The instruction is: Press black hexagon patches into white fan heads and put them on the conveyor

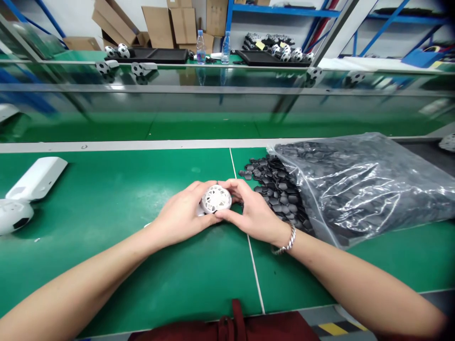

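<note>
Between both hands is a round white plastic shell [216,199] with a pattern of openings in its face. My left hand [185,213] wraps round its left side, thumb along the near edge. From the right, my right hand [250,210] grips the same shell, thumb at the near rim and fingers behind. Part of something white shows under my left hand, mostly hidden. Just right of my right hand, small black flat pieces [280,192] spill in a heap from a clear plastic bag [369,184] filled with more of them.
At the left edge lies a white device [39,177] with a ball-shaped end. Beyond the table's pale rear rail [142,146] runs a green belt [185,124]. Further back stand black trays [159,56], football-patterned balls [286,53], two bottles [201,47] and cardboard boxes [184,26].
</note>
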Tool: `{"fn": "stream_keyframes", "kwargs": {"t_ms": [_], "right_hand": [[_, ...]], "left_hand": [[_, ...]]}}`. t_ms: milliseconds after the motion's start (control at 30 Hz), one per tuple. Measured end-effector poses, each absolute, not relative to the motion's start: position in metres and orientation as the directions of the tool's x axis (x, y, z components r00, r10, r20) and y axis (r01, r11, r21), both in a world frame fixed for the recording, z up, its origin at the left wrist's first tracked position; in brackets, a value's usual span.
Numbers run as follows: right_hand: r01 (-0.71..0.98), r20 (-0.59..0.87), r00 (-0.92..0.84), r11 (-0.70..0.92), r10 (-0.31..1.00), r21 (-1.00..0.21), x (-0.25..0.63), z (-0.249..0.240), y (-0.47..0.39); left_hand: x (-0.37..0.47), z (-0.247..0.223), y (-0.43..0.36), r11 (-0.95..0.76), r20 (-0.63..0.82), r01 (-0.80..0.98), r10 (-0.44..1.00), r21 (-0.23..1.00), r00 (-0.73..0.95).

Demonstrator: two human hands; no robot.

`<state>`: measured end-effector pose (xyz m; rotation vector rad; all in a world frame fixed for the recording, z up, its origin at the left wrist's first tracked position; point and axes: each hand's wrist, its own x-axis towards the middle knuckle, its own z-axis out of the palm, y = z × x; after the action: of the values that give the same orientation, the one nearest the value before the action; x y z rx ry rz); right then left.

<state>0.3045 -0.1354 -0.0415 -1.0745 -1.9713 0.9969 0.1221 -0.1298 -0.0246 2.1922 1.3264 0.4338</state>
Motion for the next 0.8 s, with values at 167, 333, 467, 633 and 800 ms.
{"fn": "stream_keyframes", "kwargs": {"t_ms": [167,333,467,633,800], "right_hand": [[0.43,0.194,-0.494,0.432,0.848,-0.793,0.314,-0.03,-0.126],[0.645,0.314,-0.334,0.459,0.889,-0.611,0.341,-0.012,-0.109],[0.766,0.142,-0.406,0.421,0.903,-0.485,0.351,-0.01,-0.106],[0.801,0.018,-0.537,0.516,0.844,-0.304,0.337,-0.016,-0.116],[0.815,-0.005,-0.579,0.578,0.816,-0.049,0.326,-0.023,-0.126]], "left_hand": [[0.123,-0.024,-0.133,-0.388,-0.012,0.731,0.879,0.562,0.476],[0.124,-0.023,-0.133,-0.334,-0.048,0.813,0.914,0.477,0.403],[0.121,-0.023,-0.128,-0.382,-0.052,0.817,0.894,0.432,0.445],[0.115,-0.024,-0.124,-0.496,0.033,0.782,0.851,0.376,0.524],[0.114,-0.022,-0.123,-0.513,0.002,0.801,0.842,0.308,0.539]]}}
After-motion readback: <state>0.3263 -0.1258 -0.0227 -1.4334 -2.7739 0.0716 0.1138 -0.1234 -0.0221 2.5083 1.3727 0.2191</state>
